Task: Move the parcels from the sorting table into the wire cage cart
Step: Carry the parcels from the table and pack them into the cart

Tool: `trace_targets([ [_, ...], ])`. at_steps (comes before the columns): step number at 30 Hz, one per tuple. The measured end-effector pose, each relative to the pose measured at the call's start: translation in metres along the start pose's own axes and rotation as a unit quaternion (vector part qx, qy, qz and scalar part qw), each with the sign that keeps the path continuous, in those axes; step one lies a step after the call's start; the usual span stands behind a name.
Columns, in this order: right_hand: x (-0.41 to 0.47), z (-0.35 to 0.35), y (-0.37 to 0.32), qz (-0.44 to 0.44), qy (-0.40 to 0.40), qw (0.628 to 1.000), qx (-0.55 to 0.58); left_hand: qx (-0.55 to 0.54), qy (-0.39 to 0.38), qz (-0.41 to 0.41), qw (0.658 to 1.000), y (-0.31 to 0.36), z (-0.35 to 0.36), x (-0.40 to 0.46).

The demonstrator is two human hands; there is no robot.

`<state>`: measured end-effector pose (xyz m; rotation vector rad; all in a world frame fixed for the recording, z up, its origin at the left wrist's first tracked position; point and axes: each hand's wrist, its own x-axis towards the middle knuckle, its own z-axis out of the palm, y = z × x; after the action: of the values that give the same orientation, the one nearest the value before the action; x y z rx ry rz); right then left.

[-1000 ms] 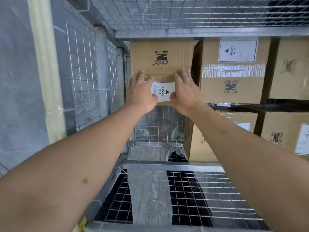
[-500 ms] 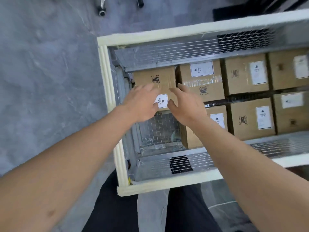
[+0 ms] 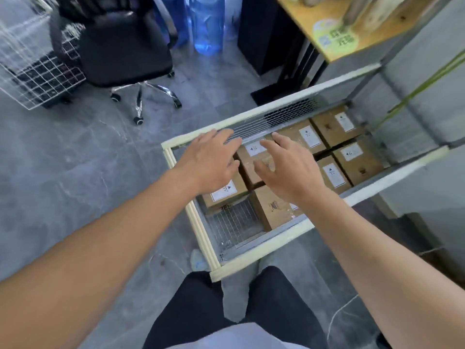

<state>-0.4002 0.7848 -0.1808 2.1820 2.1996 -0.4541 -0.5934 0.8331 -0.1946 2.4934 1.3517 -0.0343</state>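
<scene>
While both bare arms are stretched forward, the left hand (image 3: 210, 162) and right hand (image 3: 289, 170) are held spread and empty above the cream-framed wire cage cart (image 3: 201, 238). Brown cardboard parcels with white labels (image 3: 357, 162) are packed inside. Farther off, a black swivel chair (image 3: 125, 46) is seen.

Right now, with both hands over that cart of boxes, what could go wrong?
The brown cardboard box with a white label in the cream-edged wire cage cart seems to sit above a gap and might tip. The open left hand and right hand could catch on the wire mesh.
</scene>
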Motion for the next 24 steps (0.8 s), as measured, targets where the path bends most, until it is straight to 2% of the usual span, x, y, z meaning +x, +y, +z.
trace_targets([
  [12,-0.134,-0.145,0.033,0.041,0.108,0.993,-0.023,0.052,0.093,0.111,0.988,0.143,-0.124,-0.037],
  [24,-0.264,-0.220,0.091,0.142,0.213,0.966,-0.020,0.003,0.134,0.245,0.960,0.272,-0.177,-0.055],
])
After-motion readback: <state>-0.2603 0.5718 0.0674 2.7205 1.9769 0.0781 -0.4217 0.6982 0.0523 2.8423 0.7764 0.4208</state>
